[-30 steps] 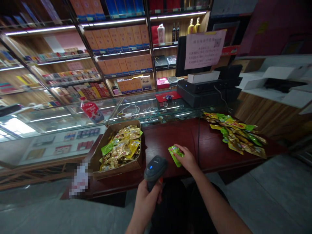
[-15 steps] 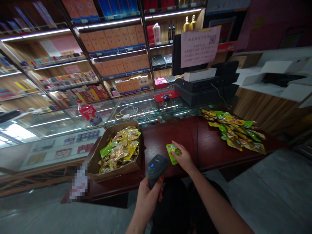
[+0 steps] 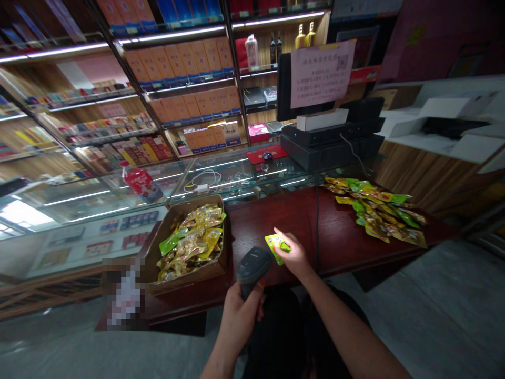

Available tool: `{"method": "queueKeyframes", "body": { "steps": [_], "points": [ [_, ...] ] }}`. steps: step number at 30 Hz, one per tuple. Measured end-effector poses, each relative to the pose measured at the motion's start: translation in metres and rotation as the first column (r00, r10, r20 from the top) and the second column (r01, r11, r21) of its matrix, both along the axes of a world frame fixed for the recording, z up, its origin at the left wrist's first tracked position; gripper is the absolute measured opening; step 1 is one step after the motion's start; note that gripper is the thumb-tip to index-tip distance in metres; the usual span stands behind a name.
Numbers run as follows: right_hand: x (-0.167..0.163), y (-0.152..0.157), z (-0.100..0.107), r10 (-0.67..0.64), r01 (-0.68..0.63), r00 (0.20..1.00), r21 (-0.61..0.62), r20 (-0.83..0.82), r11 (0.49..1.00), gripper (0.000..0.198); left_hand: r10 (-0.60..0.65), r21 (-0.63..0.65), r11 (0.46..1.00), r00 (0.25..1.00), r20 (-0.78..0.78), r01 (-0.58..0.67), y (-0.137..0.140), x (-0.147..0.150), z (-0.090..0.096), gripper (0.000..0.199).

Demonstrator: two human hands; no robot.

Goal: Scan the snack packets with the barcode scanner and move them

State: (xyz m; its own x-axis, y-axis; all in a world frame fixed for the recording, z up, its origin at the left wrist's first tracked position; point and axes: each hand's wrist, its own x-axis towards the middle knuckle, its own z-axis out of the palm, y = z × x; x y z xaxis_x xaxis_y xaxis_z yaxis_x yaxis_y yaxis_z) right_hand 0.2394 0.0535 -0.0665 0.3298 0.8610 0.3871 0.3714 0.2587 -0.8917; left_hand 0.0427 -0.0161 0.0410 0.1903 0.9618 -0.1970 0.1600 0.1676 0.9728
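My left hand [image 3: 241, 310] is wrapped round the handle of a dark grey barcode scanner [image 3: 254, 263], whose head points toward my other hand. My right hand [image 3: 294, 252] grips a small green snack packet [image 3: 276, 246] by its right side, above the dark red table [image 3: 252, 221]. The packet's face is brightly lit. To the left, a cardboard box [image 3: 189, 281] holds many gold, yellow and green snack packets [image 3: 193, 234]. A spread pile of similar packets [image 3: 379, 210] lies at the table's right end.
Behind the table is a glass display counter [image 3: 221, 163] with a red-labelled bottle [image 3: 140, 181], a white cable [image 3: 202, 181] and a mouse [image 3: 267, 156] on a red mat. A monitor [image 3: 284, 89] with a paper notice stands further right. A black cable [image 3: 317, 226] crosses the table.
The green packet is now brightly lit and slightly tilted in my right hand. The blue light on the scanner no longer shows. The scanner hand has hardly moved.
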Motion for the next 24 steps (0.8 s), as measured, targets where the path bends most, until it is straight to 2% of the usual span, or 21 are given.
{"method": "queueKeyframes", "body": {
  "steps": [8,15,18,20,22,24],
  "points": [
    [0.000,0.000,-0.001,-0.005,0.004,0.999,0.031,0.031,1.000,0.054,-0.009,-0.048,0.999,1.000,0.001,0.009,0.001,-0.002,-0.006,0.041],
    [-0.002,0.000,-0.006,0.002,-0.002,1.000,-0.008,-0.019,1.000,0.053,0.008,-0.051,0.999,1.000,0.011,-0.008,0.002,-0.006,-0.006,0.039],
    [0.001,0.003,-0.015,0.011,-0.021,0.985,-0.056,-0.170,0.998,0.069,0.024,-0.031,0.999,0.999,0.034,-0.023,-0.001,-0.011,-0.010,0.036],
    [-0.003,0.011,-0.014,0.013,-0.040,0.950,-0.082,-0.311,0.996,0.075,0.042,-0.022,0.999,0.998,0.056,-0.041,-0.004,-0.017,-0.015,0.036],
    [-0.016,0.023,-0.001,0.048,-0.082,0.905,-0.062,-0.423,0.995,0.072,0.073,-0.012,0.997,0.995,0.073,-0.072,-0.008,-0.024,-0.020,0.039],
    [-0.043,0.042,0.026,0.144,-0.165,0.855,0.003,-0.499,0.986,0.067,0.101,-0.002,0.995,0.992,0.073,-0.101,-0.011,-0.031,-0.024,0.044]
  ]
}}
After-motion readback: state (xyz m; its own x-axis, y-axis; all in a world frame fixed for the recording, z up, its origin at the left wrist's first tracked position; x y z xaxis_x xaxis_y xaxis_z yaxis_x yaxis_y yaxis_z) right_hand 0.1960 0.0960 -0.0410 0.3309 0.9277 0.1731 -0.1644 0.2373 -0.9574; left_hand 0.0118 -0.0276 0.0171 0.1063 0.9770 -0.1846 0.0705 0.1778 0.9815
